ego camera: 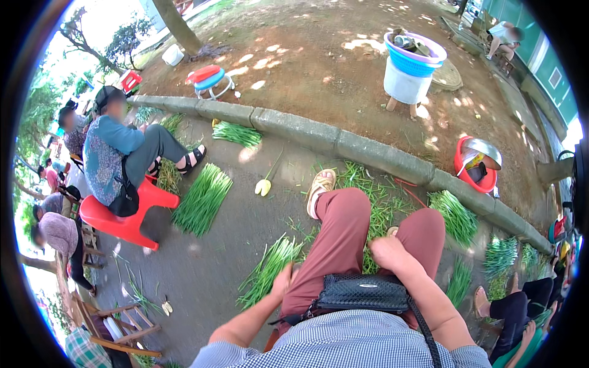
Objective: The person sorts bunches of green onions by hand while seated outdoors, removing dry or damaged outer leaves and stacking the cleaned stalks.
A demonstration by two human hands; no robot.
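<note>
I sit with maroon trousers (343, 230) spread at the knees and a black shoulder bag (363, 292) across my lap. Beside my left leg, my left hand (284, 279) is at the edge of a pile of green garlic chives (267, 271); its fingers are partly hidden, so a grip on the stems cannot be made out. My right hand (387, 252) hangs curled between my knees, above scattered chive trimmings (379, 202) on the pavement. Whatever its fingers may hold is hidden.
A stone kerb (299, 131) runs ahead. More chive bundles lie at left (202, 200) and right (453, 218). A person (110, 147) sits on a red plastic stool (133, 221). Beyond the kerb stand a red basin (478, 172) and stacked basins (414, 50).
</note>
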